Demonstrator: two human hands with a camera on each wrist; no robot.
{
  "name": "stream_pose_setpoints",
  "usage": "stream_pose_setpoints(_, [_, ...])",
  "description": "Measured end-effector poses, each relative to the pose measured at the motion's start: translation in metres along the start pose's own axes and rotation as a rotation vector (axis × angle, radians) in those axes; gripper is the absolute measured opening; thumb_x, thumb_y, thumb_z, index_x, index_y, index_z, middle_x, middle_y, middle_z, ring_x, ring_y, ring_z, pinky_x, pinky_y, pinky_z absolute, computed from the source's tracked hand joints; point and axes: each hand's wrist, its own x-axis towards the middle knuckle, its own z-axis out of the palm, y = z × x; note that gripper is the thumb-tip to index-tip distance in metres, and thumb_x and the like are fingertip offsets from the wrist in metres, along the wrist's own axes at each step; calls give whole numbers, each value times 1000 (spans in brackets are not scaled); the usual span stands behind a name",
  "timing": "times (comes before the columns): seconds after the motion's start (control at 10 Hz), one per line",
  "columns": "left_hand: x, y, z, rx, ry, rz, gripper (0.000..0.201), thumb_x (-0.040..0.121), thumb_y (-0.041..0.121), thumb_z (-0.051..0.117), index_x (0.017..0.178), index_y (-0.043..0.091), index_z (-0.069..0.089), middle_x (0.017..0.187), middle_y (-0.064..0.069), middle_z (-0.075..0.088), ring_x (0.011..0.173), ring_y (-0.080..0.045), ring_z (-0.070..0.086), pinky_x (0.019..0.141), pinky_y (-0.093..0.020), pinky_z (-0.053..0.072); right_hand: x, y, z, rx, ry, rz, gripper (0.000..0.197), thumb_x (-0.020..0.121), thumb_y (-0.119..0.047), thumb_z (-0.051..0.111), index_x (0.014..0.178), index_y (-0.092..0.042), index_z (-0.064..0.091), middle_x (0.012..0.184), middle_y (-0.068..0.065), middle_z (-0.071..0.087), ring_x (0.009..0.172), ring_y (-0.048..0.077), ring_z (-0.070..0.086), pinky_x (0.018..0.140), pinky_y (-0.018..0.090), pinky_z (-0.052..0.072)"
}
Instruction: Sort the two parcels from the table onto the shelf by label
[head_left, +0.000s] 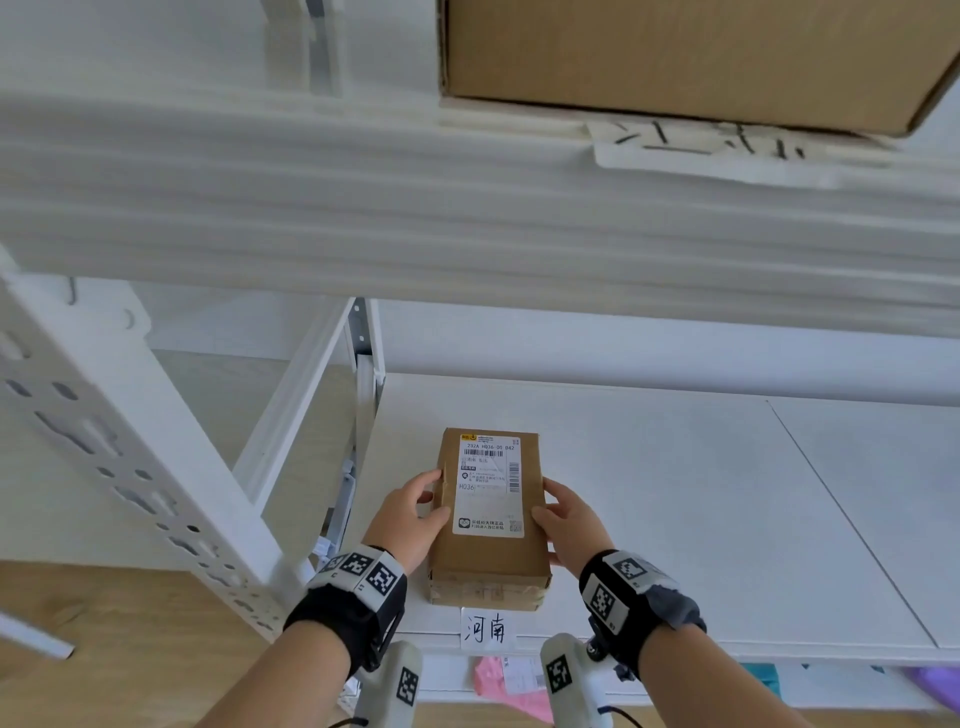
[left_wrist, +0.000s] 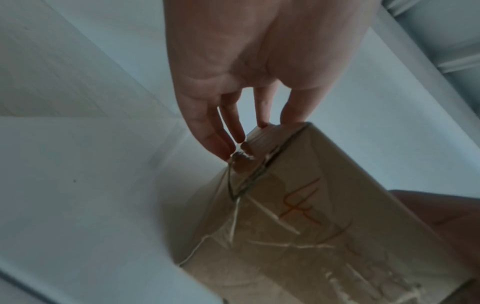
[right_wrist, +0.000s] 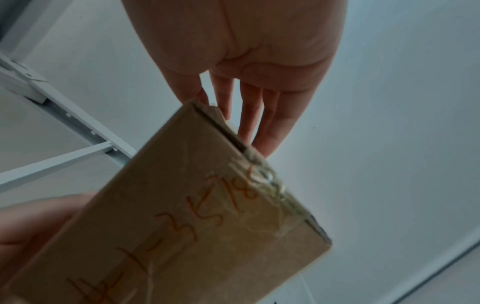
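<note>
A small brown cardboard parcel (head_left: 488, 564) with a white shipping label on top lies lengthwise near the front left of the white lower shelf board (head_left: 675, 493). A handwritten tag (head_left: 485, 629) on the shelf's front edge sits just below it. My left hand (head_left: 426, 493) holds the parcel's left side, thumb over the top edge. My right hand (head_left: 556, 501) holds the right side the same way. The left wrist view has the left hand (left_wrist: 233, 72) with fingers reaching to the parcel (left_wrist: 324, 226), whose face bears orange writing. My right hand (right_wrist: 246, 51) touches the parcel (right_wrist: 194, 216) likewise.
A large cardboard box (head_left: 675, 52) stands on the upper shelf above another handwritten tag (head_left: 701, 145). The perforated white upright (head_left: 130, 441) rises at the left. Pink parcels (head_left: 498, 680) lie on the level below. The lower board stretches bare to the right.
</note>
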Motion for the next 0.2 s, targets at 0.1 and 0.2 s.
stream_pose_setpoints(0.1, [-5,2,-2,79,33,13,55,84,28,59,135,26,39,133,-5,50,120,-20,49,99,-35,42,-1,1,-2,-126,46,-45,49,91,-16,49,138,-23,39,114,0,61,103,21,60,92,41,51])
stream_pose_setpoints(0.2, [-11,8,-8,97,76,24,57,81,28,62,133,28,40,132,-4,49,116,-20,51,97,-35,42,-7,-6,-6,-234,97,-99,52,91,-24,53,139,-23,35,127,1,56,111,20,56,95,32,45])
